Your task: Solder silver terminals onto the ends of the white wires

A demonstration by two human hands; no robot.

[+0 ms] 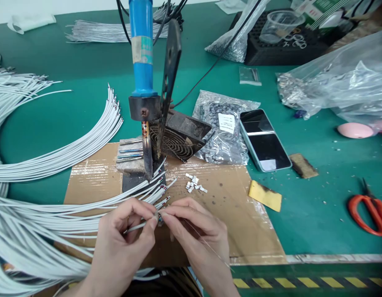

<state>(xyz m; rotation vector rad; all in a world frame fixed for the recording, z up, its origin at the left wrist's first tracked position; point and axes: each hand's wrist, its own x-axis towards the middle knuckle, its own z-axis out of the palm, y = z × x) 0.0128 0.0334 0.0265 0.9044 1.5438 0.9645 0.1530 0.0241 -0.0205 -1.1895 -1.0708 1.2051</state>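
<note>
My left hand (126,237) is closed in a pinch on the end of a white cable (135,227). Its fingertips meet those of my right hand (199,235), also pinched. A thin silvery strand that looks like solder wire (209,247) runs through the right hand and trails out below. Whatever lies between the fingertips is mostly hidden. Just above the hands, a blue-handled soldering iron (144,70) is clamped tip down over a bundle of white cables (116,205). Small white connectors (194,184) lie in a pile on the cardboard (228,214) beyond my right hand.
A black fan (181,138) sits behind the iron tip. To the right are a bag of dark parts (222,144), a phone (265,140), a yellow sponge (265,196) and red-handled scissors (370,212). More white cables (64,159) spread along the left.
</note>
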